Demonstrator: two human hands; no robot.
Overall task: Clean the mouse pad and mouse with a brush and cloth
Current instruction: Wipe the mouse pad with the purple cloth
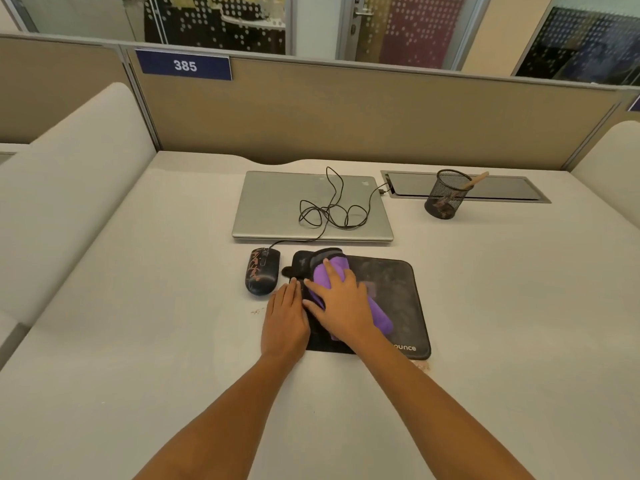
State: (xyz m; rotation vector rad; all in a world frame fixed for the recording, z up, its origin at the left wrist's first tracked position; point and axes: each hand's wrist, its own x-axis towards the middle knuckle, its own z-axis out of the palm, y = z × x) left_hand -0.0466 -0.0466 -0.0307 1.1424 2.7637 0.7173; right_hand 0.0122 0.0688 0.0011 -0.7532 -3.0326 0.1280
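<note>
A black mouse pad (398,292) lies on the desk, dusty, with a raised wrist rest at its far left end. A purple cloth (379,315) lies across the pad. My right hand (341,304) presses flat on the cloth with straight, spread fingers. My left hand (285,318) rests flat on the pad's left edge, fingers straight. A black wired mouse (261,275) smeared with brownish dirt sits just left of the pad, apart from both hands. A brush handle (477,180) sticks out of a black mesh cup (445,199) at the back right.
A closed silver laptop (277,209) lies behind the pad with the mouse cable (329,209) coiled on top. A recessed cable tray (502,188) sits behind the cup. Beige partition walls enclose the desk; crumbs lie on the desk near the pad's front corners.
</note>
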